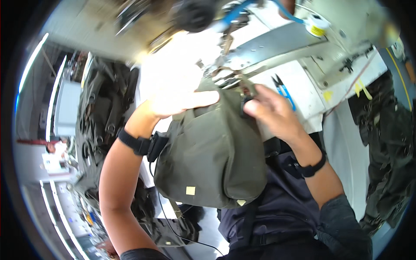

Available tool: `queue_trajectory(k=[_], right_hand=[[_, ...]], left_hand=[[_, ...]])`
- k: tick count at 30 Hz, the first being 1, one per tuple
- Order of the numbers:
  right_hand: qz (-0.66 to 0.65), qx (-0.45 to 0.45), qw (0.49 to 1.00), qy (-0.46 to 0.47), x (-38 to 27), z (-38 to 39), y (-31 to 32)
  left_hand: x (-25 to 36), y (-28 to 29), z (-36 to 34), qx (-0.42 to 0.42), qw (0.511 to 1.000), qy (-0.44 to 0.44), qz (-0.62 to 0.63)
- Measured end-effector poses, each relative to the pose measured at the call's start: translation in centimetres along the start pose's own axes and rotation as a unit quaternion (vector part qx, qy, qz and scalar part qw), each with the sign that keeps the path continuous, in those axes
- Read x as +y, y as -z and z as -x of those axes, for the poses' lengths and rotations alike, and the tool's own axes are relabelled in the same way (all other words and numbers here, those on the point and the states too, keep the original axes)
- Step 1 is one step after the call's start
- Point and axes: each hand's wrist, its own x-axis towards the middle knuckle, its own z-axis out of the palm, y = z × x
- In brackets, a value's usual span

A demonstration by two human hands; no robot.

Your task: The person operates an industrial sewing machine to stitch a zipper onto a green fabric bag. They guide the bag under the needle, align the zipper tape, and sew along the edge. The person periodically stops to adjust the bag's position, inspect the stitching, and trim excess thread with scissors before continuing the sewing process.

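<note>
A dark olive fabric bag (203, 151) hangs in front of me, its upper end at the sewing machine's needle area (223, 71). My left hand (177, 104) lies against the bag's upper left side, with the visible digit stretched out flat; glare hides part of this hand. My right hand (277, 112) is closed at the bag's upper right edge, thumb and fingers pinching it by a short strap with a metal buckle (246, 92). A small pale yellow square (190, 190) shows low on the bag.
Blue-handled thread snips (284, 93) lie on the white table right of my right hand. A small white tub with a yellow label (317, 25) stands on the machine bed. Piles of dark olive bags are at left (104, 104) and right (390, 160). A black cable (167, 216) trails from my left wrist.
</note>
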Motion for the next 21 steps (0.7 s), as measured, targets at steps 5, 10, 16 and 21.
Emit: queue_trajectory(k=[5, 10, 16, 21], right_hand=[[-0.194, -0.128, 0.969, -0.083, -0.3, -1.4, -1.8], [-0.207, -0.076, 0.973, -0.066, -2.0, -0.6, -2.6], [-0.146, -0.048, 0.988, -0.032, -2.4, -0.6, -3.3], [-0.127, -0.040, 0.988, -0.082, -3.3, -0.9, -2.5]], left_hand=[[-1.5, -1.5, 0.1, -0.018, 0.972, -0.060, 0.225], [-1.7, -1.1, 0.8, 0.024, 0.976, -0.111, 0.187], [-1.3, -2.3, 1.6, 0.059, 0.963, -0.097, 0.243], [-0.8, -2.2, 1.3, -0.005, 0.959, -0.059, 0.278]])
